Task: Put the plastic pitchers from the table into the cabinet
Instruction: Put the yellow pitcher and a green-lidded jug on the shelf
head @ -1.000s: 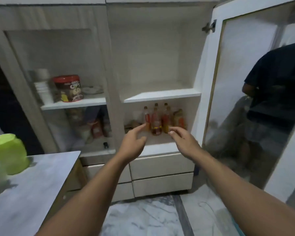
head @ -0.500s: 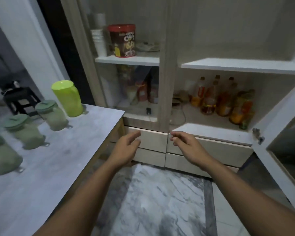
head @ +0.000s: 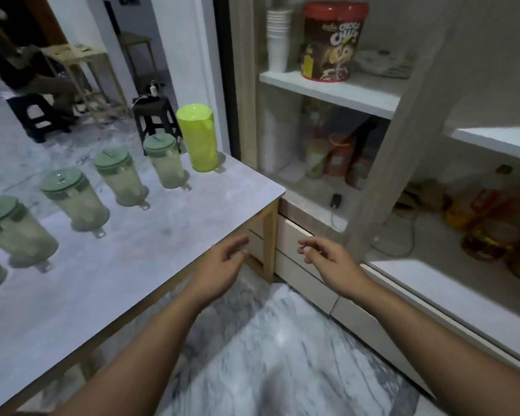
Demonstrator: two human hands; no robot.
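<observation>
A row of plastic pitchers stands along the far side of the grey table. Nearest the cabinet is a lime-green pitcher. Left of it come several clear pitchers with dark green lids: one, another, a third, and more toward the left edge. The cabinet is open on the right, with white shelves. My left hand hovers over the table's near corner, fingers apart, empty. My right hand hangs in front of the cabinet drawers, also empty.
The upper left shelf holds a cereal tub and stacked white cups. Bottles and packets fill the lower shelf. White drawers sit below. Black stools and a seated person are beyond the table. Marble floor underfoot.
The view has swung left from the cabinet to the table, bringing the whole row of pitchers into sight. Both hands have stayed out in front, empty, and now sit near the table corner.
</observation>
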